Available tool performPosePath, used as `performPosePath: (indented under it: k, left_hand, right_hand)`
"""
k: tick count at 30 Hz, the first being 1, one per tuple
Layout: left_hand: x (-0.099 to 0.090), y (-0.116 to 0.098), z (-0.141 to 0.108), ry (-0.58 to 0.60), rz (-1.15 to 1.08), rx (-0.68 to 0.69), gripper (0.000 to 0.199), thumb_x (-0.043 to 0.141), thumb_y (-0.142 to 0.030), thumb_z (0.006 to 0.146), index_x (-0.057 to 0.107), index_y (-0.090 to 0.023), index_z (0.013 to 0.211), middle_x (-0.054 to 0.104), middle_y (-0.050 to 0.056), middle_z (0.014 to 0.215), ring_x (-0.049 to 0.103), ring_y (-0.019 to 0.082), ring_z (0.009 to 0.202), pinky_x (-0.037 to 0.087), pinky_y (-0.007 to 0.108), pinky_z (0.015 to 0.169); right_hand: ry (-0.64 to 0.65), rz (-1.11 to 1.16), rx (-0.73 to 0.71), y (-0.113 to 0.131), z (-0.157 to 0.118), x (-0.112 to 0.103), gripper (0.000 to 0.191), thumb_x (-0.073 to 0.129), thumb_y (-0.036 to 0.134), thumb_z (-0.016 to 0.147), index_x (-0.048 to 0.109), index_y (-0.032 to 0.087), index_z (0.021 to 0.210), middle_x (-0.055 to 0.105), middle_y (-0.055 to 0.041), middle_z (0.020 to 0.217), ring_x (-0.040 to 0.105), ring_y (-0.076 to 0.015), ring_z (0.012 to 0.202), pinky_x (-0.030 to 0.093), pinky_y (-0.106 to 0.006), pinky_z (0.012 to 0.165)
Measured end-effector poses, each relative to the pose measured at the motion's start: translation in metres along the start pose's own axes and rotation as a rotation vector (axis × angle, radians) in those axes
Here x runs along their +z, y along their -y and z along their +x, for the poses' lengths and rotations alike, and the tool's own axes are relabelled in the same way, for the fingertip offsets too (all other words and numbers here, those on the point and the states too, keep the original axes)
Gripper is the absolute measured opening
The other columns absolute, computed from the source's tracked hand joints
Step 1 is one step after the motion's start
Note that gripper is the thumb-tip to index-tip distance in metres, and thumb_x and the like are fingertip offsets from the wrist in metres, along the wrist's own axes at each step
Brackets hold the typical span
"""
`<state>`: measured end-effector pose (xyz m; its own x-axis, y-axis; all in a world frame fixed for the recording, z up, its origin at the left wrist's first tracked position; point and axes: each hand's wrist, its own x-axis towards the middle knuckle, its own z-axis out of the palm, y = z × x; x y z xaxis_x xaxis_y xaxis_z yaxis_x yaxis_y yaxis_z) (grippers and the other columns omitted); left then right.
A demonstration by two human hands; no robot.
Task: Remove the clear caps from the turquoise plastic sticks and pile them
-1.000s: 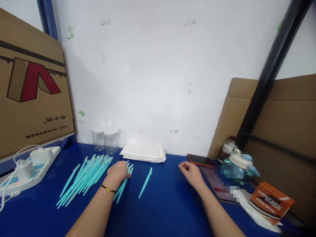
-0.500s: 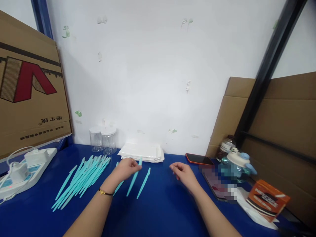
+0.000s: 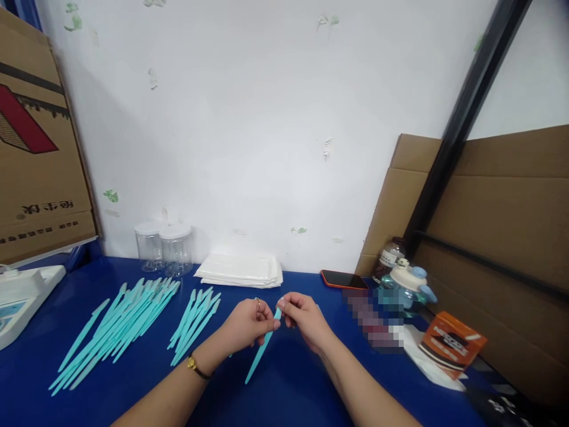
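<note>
A slim turquoise eyebrow razor (image 3: 256, 360) hangs tilted between my hands, its lower end pointing down toward the blue table. My left hand (image 3: 249, 325) pinches it just below the top, thumb and fingers closed. At its upper end, my right hand (image 3: 306, 317) grips the tip, so the blade part is mostly covered. A small group of the same razors (image 3: 194, 323) lies left of my left hand. Farther left is a larger spread heap of razors (image 3: 127, 320). A bit of turquoise shows under my left hand, mostly hidden.
Two clear lidded jars (image 3: 176, 252) and a stack of white packets (image 3: 240, 270) stand along the wall. On the right are a phone (image 3: 344, 279), a brown-capped bottle (image 3: 389, 259), a teal water bottle (image 3: 406, 287) and an orange box (image 3: 452, 344). A power strip (image 3: 31, 299) sits far left.
My right hand has come left to the razor and now grips its top. My left hand still holds a razor. The view has swung right, and the small razor group shows.
</note>
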<state>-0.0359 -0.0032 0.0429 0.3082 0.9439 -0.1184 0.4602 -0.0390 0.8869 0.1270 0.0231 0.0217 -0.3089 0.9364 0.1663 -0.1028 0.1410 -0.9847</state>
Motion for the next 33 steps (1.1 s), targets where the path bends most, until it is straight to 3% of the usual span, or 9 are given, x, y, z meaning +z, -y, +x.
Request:
performPosePath:
  k: [2,5,9,12,16,21,24,29,33]
  left_hand:
    - [-0.003,0.002,0.0,0.032,0.026,-0.007,0.037,0.061,-0.053,0.063,0.053,-0.017,0.069,0.052,-0.005,0.043,0.045,0.008,0.036,0.031,0.018,0.037]
    - [-0.019,0.009,0.001,-0.006,0.073,0.015,0.038,0.059,-0.054,0.064,0.053,-0.017,0.069,0.052,-0.004,0.045,0.047,0.009,0.039,0.033,0.019,0.04]
    - [-0.053,0.029,0.006,-0.201,0.251,-0.028,0.033,0.056,-0.051,0.067,0.051,-0.018,0.065,0.051,-0.005,0.045,0.049,0.01,0.043,0.034,0.019,0.043]
    - [-0.065,0.042,0.01,-0.199,0.346,-0.157,0.029,0.056,-0.047,0.066,0.051,-0.019,0.064,0.053,-0.004,0.043,0.049,0.011,0.042,0.033,0.02,0.043]
    - [-0.056,0.048,0.01,-0.145,0.317,-0.235,0.021,0.06,-0.037,0.065,0.05,-0.019,0.07,0.051,-0.006,0.04,0.047,0.01,0.038,0.034,0.019,0.042]
    - [-0.045,0.049,0.012,-0.2,0.335,-0.197,0.021,0.062,-0.032,0.064,0.051,-0.019,0.078,0.05,-0.007,0.041,0.048,0.01,0.038,0.033,0.019,0.042]
    - [-0.06,0.052,0.011,-0.269,0.379,-0.191,0.027,0.063,-0.034,0.064,0.053,-0.018,0.083,0.057,-0.005,0.051,0.053,0.011,0.043,0.033,0.019,0.044]
    - [-0.11,0.055,-0.003,-0.519,0.642,-0.229,0.017,0.056,-0.034,0.068,0.058,-0.019,0.076,0.065,0.003,0.076,0.06,0.015,0.068,0.035,0.021,0.053]
    - [-0.116,0.054,-0.008,-0.448,0.726,-0.36,0.021,0.063,-0.038,0.06,0.062,-0.022,0.074,0.067,0.003,0.083,0.06,0.018,0.074,0.036,0.022,0.054]
  right_hand:
    - [-0.11,0.078,-0.013,0.003,0.003,-0.012,0.027,0.065,0.042,0.07,0.059,0.015,0.071,0.049,0.0034,0.053,0.038,-0.006,0.043,0.027,-0.02,0.043]
    - [-0.304,0.102,-0.036,0.01,0.008,-0.05,0.027,0.065,0.041,0.068,0.058,0.016,0.076,0.051,0.0025,0.056,0.041,-0.0068,0.044,0.028,-0.019,0.041]
    - [-0.41,-0.399,0.068,0.008,0.008,-0.104,0.023,0.063,0.038,0.068,0.055,0.016,0.068,0.055,0.0006,0.054,0.052,-0.0106,0.047,0.034,-0.019,0.041]
    - [-0.362,-0.66,0.235,-0.006,0.009,-0.124,0.013,0.063,0.028,0.066,0.055,0.017,0.068,0.056,0.002,0.047,0.052,-0.0104,0.041,0.034,-0.019,0.039]
    - [-0.327,-0.742,0.292,-0.024,0.012,-0.128,0.004,0.061,0.019,0.064,0.059,0.017,0.062,0.054,0.0032,0.04,0.05,-0.0095,0.036,0.032,-0.018,0.037]
    - [-0.302,-0.809,0.271,-0.032,0.015,-0.128,0.004,0.059,0.018,0.064,0.063,0.018,0.064,0.057,0.0022,0.045,0.052,-0.0108,0.039,0.034,-0.02,0.041]
    - [-0.32,-0.846,0.243,-0.03,0.016,-0.129,0.005,0.06,0.021,0.064,0.063,0.018,0.065,0.06,0.0005,0.049,0.053,-0.0125,0.041,0.035,-0.023,0.044]
    - [-0.445,-0.962,0.071,-0.016,0.015,-0.122,0.012,0.057,0.029,0.069,0.065,0.02,0.07,0.066,-0.0023,0.066,0.059,-0.0167,0.062,0.037,-0.024,0.055]
    - [-0.457,-1.012,-0.022,-0.008,0.014,-0.109,0.014,0.055,0.031,0.072,0.065,0.021,0.071,0.065,-0.0021,0.065,0.058,-0.0168,0.062,0.037,-0.025,0.057]
